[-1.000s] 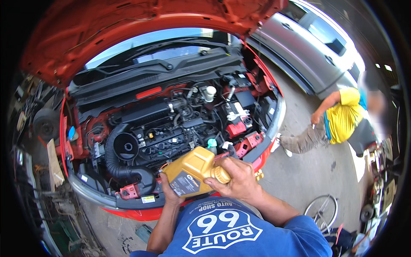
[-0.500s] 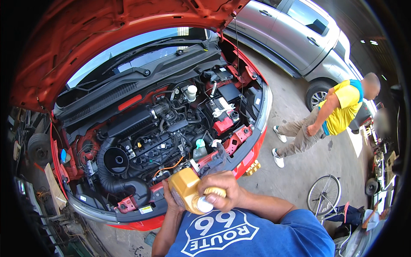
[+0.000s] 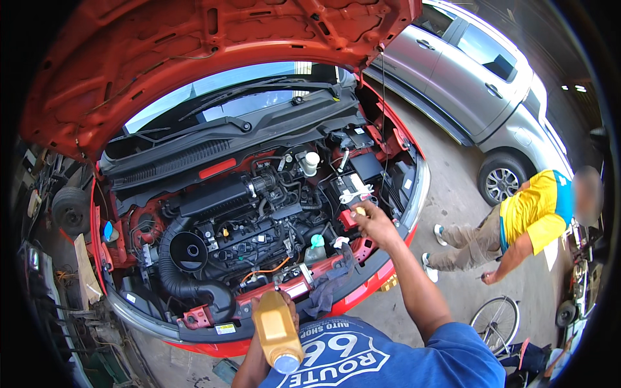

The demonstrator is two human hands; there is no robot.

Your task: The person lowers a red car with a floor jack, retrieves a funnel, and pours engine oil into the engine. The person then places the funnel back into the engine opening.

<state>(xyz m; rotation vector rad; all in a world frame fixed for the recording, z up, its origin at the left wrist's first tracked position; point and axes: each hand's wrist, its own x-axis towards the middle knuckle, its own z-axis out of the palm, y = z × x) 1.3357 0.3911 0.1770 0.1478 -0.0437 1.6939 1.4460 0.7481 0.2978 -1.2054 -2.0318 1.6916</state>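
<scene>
My left hand [image 3: 255, 304] grips a gold plastic jug [image 3: 277, 326] in front of the car's nose. Its neck points toward me, and a whitish seal or mouth [image 3: 286, 363] shows there with no cap on it. My right hand [image 3: 376, 227] is stretched out over the battery [image 3: 349, 187] side of the engine bay, fingers pinched on a small yellow cap [image 3: 360, 211]. A black funnel [image 3: 188, 251] stands in the engine, left of the engine cover [image 3: 249, 239].
The red hood [image 3: 213, 39] is propped up overhead. A dark rag [image 3: 333, 284] hangs over the front edge near a reservoir with a mint-green cap [image 3: 316, 242]. A person in a yellow shirt [image 3: 530, 210] walks at right, near a silver pickup [image 3: 453, 84] and a bicycle wheel [image 3: 495, 323].
My right hand has left the jug's neck with the yellow cap and reached forward over the engine bay. The jug has tilted neck-down toward me. The person in yellow has come nearer.
</scene>
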